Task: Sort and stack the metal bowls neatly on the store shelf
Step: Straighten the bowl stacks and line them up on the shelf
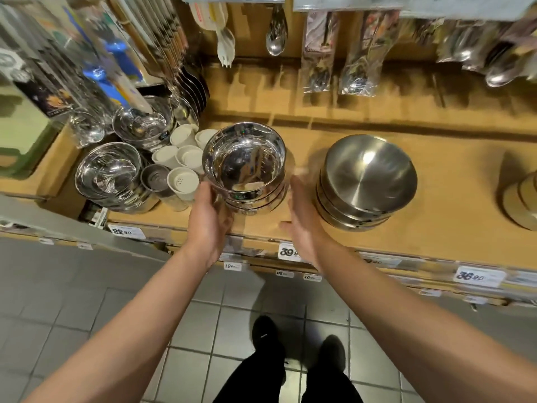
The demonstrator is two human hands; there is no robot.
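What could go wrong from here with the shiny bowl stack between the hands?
The shiny bowl stack looks uneven, so a one-sided push from the left hand might topple it. The white cups crowd its left side and could get knocked. The right hand is blurred; its contact is unclear.

Both arms outstretched, hands point(210, 221) spread.
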